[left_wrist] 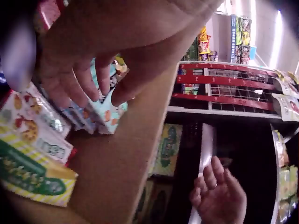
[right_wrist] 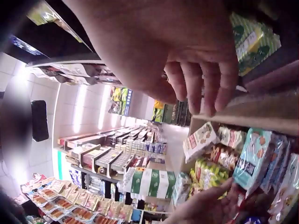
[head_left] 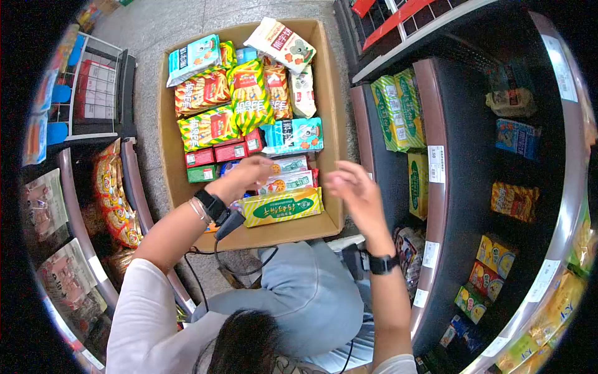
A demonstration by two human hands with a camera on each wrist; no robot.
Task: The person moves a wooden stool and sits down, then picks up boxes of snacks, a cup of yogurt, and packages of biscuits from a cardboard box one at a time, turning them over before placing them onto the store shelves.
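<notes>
A cardboard box [head_left: 163, 134] holds bagged and boxed snacks. My left hand [head_left: 246, 174] is over its near part, below a blue biscuit pack [head_left: 293, 136]. In the left wrist view its fingers hang loosely bent beside the blue packs [left_wrist: 111, 114]; whether they touch is unclear. My right hand [head_left: 356, 193] hovers at the box's right rim, fingers relaxed and holding nothing; the right wrist view shows it [right_wrist: 187, 60] above the rim. A yellow-green striped pack [head_left: 283, 207] lies at the near edge, beside white packs [head_left: 289, 182]. Yellow-green snack bags [head_left: 250, 93] lie farther back.
Dark shelves with a price-tagged edge [head_left: 436, 165] stand to the right, holding striped green packs [head_left: 398, 112] and small snacks. On the left, another shelf holds orange bags [head_left: 115, 199]. Grey floor [head_left: 146, 68] shows behind the box; a black cable [head_left: 200, 280] hangs from my left wrist.
</notes>
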